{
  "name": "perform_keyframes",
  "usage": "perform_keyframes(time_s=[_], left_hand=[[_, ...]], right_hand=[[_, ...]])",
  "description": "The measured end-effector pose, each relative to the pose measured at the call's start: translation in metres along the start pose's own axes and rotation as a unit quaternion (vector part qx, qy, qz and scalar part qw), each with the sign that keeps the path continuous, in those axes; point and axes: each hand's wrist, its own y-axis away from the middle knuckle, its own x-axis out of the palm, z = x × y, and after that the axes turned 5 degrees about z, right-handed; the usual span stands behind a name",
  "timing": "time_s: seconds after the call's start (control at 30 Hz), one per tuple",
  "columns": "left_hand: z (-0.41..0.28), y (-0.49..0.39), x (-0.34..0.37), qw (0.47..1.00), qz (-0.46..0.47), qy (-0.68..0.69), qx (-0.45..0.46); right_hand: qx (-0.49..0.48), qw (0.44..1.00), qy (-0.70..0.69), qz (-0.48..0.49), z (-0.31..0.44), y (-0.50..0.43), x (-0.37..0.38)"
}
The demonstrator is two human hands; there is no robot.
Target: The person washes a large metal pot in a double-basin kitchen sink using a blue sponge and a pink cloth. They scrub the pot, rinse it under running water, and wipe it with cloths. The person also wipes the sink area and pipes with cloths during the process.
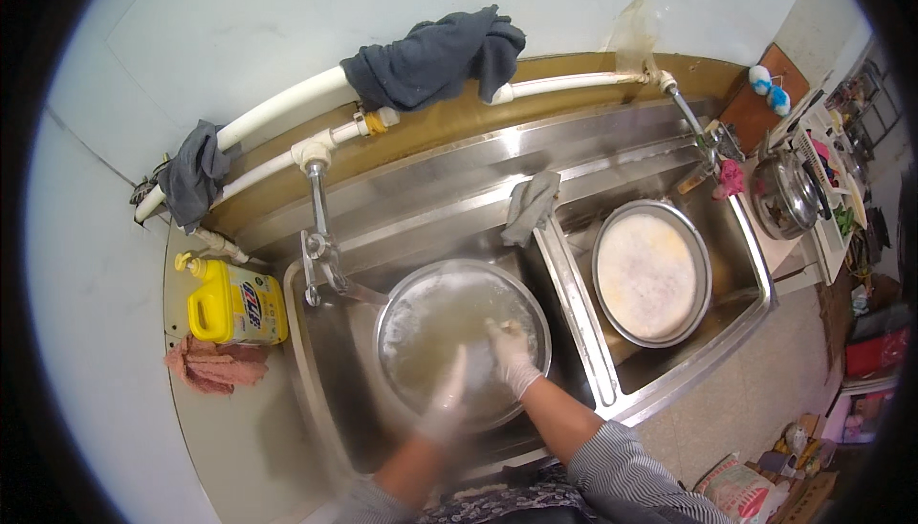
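Note:
A round steel basin (549, 352) of cloudy, sudsy water stands in the left sink bowl (337, 388). My left hand (446, 396), in a pale thin glove, is blurred over the near part of the basin. To its right, my right hand (513, 357), gloved likewise, has its fingers bent over the water near the basin's right side. Whether either hand grips something cannot be made out. Murky water hides whatever lies below the surface. A chrome faucet (326, 259) reaches toward the basin's far left rim.
A second steel basin (706, 273), topped with foam, sits in the right sink bowl. A grey cloth (531, 207) hangs on the divider. At left are a yellow detergent jug (229, 302) and a pink cloth (215, 364). Dark cloths (437, 58) drape the white pipe (287, 104).

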Motion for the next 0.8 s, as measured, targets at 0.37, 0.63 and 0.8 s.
perform_keyframes(time_s=[0.37,0.63,0.8], left_hand=[[0.005,0.022,0.026,0.947,0.212,0.042,0.236],[-0.009,0.050,0.029,0.941,0.153,-0.091,0.287],[-0.049,0.041,0.017,0.863,0.078,-0.345,0.361]], right_hand=[[-0.165,0.970,0.040,0.177,0.013,0.079,0.023],[-0.081,0.982,0.075,0.154,0.065,0.112,0.030],[-0.123,0.955,0.168,0.210,0.011,0.136,0.024]])
